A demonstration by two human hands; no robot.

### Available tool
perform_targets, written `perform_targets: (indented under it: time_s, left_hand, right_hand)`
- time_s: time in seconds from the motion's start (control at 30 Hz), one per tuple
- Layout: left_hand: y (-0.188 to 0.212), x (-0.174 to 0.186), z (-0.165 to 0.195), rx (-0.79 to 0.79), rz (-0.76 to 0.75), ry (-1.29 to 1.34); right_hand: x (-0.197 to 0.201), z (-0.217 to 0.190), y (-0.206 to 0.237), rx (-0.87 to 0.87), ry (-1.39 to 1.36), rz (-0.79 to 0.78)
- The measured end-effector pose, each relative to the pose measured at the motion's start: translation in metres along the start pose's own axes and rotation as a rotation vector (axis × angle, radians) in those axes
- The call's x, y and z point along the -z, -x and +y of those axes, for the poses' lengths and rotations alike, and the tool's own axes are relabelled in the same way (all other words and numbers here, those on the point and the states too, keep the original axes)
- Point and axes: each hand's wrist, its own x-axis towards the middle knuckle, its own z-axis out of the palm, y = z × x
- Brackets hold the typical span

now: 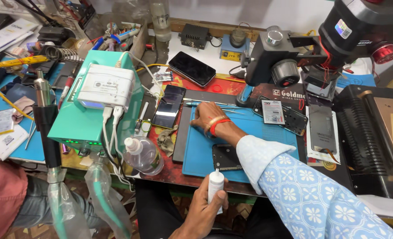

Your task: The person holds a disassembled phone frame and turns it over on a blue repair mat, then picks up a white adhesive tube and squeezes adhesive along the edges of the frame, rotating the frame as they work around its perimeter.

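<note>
My left hand (201,210) is at the bottom centre, shut on a small white squeeze bottle (215,185) held upright just below the table edge. My right hand (206,117), with a red and gold bangle at the wrist and a blue floral sleeve behind it, reaches across the blue work mat (254,132) to its far left corner. Its fingers curl down beside thin metal tweezers and a blue-handled tool (192,104); whether it grips one is hidden. A dark phone frame (226,157) lies on the mat between my two hands.
A teal box (79,121) with a white charger (105,86) stands at left, a clear bottle (143,155) before it. Two dark phones (168,106) (192,68) lie beyond. A microscope (302,48) and black machine (373,132) stand at right. Another person's red sleeve (1,194) is bottom left.
</note>
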Motion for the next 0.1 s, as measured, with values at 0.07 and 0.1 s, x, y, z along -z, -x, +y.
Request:
perform_targets:
  time_s: [0.07,0.1]
  left_hand:
    - [-0.002,0.000,0.001,0.012,-0.010,-0.025]
    - [-0.003,-0.001,0.001,0.017,-0.020,-0.036]
  right_hand:
    - [-0.014,0.014,-0.007,0.043,-0.001,0.000]
    - [-0.021,0.023,-0.009,0.077,0.002,-0.004]
